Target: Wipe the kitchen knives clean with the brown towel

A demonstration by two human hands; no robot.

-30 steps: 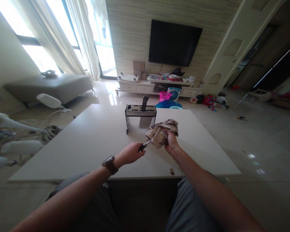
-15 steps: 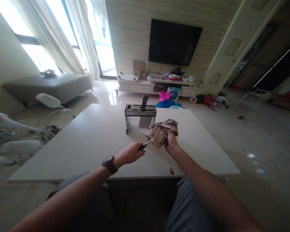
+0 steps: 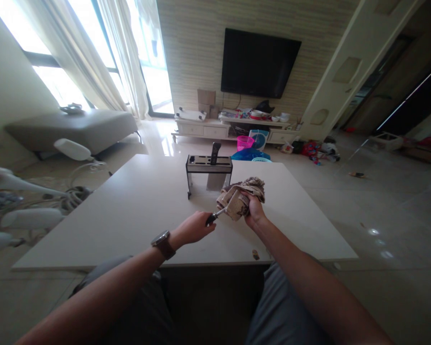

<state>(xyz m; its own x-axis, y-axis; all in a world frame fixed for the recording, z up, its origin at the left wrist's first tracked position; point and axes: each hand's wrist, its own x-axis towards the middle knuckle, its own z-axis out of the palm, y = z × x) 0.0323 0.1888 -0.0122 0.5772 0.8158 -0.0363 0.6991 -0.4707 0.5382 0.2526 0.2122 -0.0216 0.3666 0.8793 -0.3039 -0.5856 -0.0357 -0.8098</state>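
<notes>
Fingers wrapped, my left hand (image 3: 197, 226) grips the black handle of a slim metal utensil (image 3: 220, 212). The far end of this utensil is hidden in a bunched brown patterned cloth (image 3: 237, 203), so its exact kind does not show. My right hand (image 3: 255, 212) is closed around that cloth from the right, just above the table. Behind the cloth stands a knife rack (image 3: 194, 167) with a slotted top and open sides. One black-handled cleaver (image 3: 214, 180) sits upright in it, its broad blade hanging below the top.
The white table (image 3: 129, 225) spans the space before me. Near its front edge lies a small brownish object (image 3: 255, 254). Beyond it are a pink basket (image 3: 244, 142), a TV cabinet (image 3: 215, 130) and a wall television (image 3: 260, 62). White lamp heads (image 3: 72, 149) stand at left.
</notes>
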